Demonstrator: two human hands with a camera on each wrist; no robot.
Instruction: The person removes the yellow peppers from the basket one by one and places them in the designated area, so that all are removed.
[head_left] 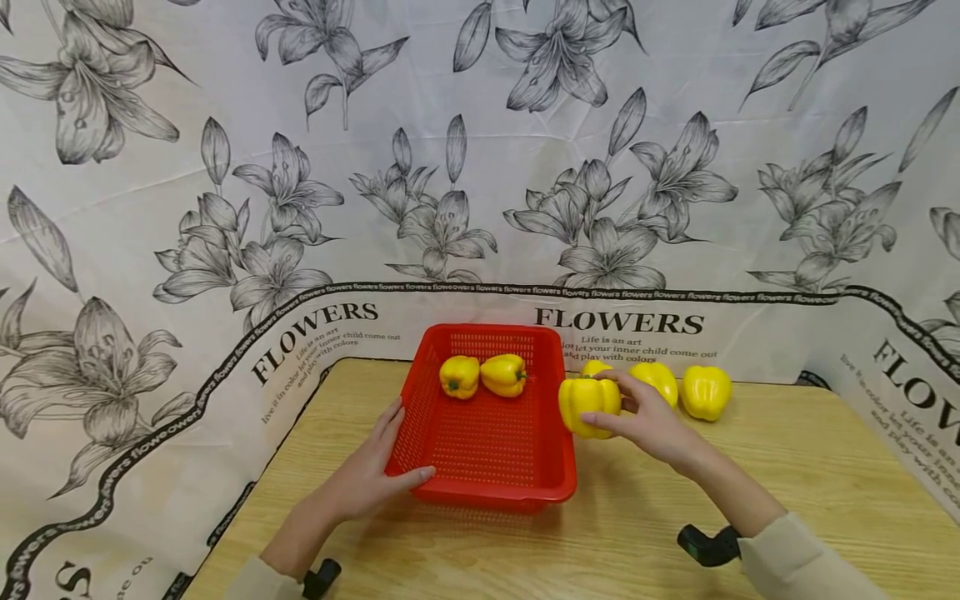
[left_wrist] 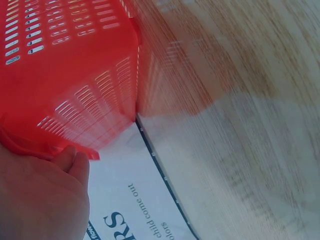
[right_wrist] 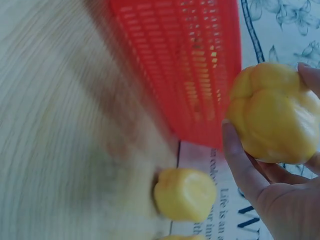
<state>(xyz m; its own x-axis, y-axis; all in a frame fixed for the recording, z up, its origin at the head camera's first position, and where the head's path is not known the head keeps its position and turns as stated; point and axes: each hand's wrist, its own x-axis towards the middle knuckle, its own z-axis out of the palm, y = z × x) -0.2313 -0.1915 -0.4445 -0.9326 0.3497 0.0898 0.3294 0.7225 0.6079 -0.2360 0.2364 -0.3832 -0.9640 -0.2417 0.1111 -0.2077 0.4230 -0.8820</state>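
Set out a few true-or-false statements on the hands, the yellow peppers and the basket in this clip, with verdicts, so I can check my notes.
1. Two peppers lie inside the red basket. True.
2. The left hand grips a pepper. False: it holds the red basket at its left side.
3. The right hand holds a yellow pepper. True.
4. The walls of the red basket are solid, without openings. False: they are pierced with slots.
5. Three further peppers are on the left of the red basket. False: they are on its right, on the wooden table.
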